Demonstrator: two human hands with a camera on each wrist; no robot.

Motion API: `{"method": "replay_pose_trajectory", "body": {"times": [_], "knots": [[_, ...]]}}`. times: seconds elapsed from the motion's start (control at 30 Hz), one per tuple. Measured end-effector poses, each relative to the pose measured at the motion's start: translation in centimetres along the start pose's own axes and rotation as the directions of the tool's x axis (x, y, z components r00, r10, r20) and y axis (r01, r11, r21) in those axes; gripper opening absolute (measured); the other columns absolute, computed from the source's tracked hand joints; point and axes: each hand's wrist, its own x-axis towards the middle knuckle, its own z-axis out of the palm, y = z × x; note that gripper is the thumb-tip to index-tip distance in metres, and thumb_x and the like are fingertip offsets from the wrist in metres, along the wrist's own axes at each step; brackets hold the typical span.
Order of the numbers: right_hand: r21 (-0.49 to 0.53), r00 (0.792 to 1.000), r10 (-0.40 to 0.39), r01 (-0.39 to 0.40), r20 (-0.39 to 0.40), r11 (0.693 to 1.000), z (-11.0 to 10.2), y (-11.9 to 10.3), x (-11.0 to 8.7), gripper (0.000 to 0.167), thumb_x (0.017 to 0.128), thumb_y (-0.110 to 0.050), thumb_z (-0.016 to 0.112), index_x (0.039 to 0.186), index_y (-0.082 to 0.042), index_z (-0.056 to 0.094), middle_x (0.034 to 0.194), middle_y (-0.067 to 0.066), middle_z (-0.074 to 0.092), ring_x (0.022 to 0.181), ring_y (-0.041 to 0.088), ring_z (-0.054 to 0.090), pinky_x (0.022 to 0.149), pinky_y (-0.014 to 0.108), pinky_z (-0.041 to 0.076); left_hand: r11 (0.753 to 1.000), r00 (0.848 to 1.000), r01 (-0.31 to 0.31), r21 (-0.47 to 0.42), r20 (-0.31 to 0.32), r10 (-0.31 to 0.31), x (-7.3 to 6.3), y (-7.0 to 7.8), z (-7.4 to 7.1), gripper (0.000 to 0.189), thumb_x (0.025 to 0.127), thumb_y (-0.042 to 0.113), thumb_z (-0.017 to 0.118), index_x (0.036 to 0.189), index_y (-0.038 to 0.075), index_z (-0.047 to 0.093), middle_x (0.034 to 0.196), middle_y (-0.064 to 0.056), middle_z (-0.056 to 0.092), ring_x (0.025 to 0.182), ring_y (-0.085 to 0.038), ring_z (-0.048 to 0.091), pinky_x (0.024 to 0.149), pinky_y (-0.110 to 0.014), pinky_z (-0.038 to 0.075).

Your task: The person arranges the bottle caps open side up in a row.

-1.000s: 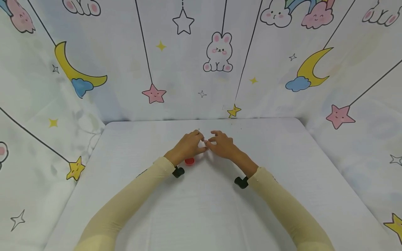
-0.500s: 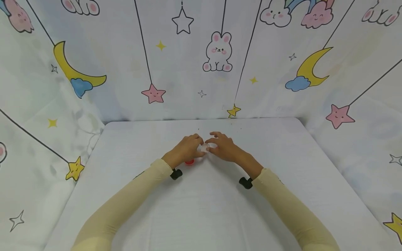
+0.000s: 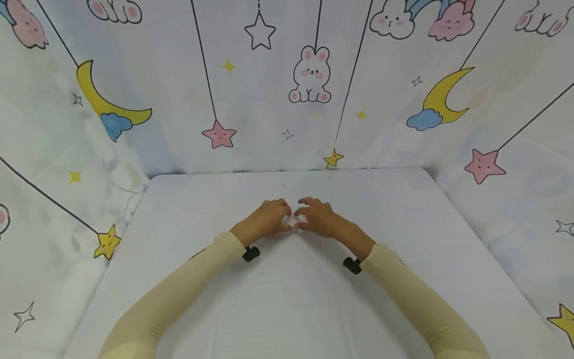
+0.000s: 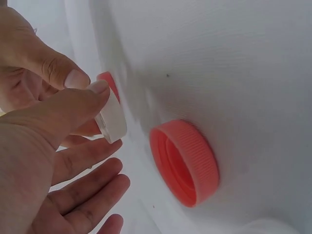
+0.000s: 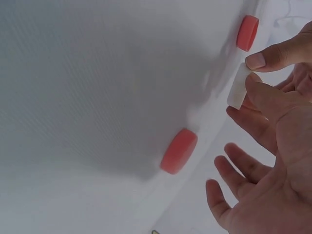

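Note:
Between my two hands is a whitish bottle cap, tipped on edge in the left wrist view. My left hand pinches its near side between thumb and index finger, the other fingers spread loosely. From the opposite side my right hand pinches the same cap with thumb and forefinger. Under the left hand lies a red ridged bottle cap, its hollow side showing in the left wrist view. A second red cap lies by the right hand, mostly hidden behind its fingers in the head view.
A white cloth covers the table. Behind it and at both sides hang white curtains printed with stars, moons and a rabbit. Each wrist carries a small black camera close above the cloth.
Both hands have come nearer to the person, bringing the whitish cap along. It shows between the fingertips now, while the left hand covers more of the red cap beneath it.

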Motion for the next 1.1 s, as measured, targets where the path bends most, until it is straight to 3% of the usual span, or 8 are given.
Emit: {"method": "replay_pose_trajectory", "body": {"times": [0.53, 1.1], "knots": [[0.014, 0.999, -0.04, 0.04, 0.006, 0.999, 0.2, -1.3, -1.3, 0.04, 0.101, -0.038, 0.073, 0.134, -0.016, 0.072, 0.161, 0.015, 0.046, 0.151, 0.038, 0.04, 0.114, 0.066, 0.037, 0.999, 0.999, -0.044, 0.013, -0.019, 0.044, -0.8, -0.3, 0.8, 0.036, 0.094, 0.036, 0.082, 0.119, 0.011, 0.077, 0.126, -0.01, 0.068, 0.119, -0.029, 0.066, 0.111, -0.053, 0.048], [-0.013, 1.0, -0.016, 0.016, 0.015, 1.0, 0.8, -1.5, -1.1, 0.037, 0.102, -0.036, 0.072, 0.134, -0.017, 0.073, 0.162, 0.014, 0.046, 0.15, 0.037, 0.042, 0.113, 0.065, 0.038, 0.998, 0.998, -0.051, 0.029, -0.021, 0.052, -0.9, -0.2, 1.3, 0.035, 0.091, 0.038, 0.084, 0.115, 0.013, 0.077, 0.125, -0.007, 0.069, 0.12, -0.027, 0.065, 0.113, -0.054, 0.044]]}}
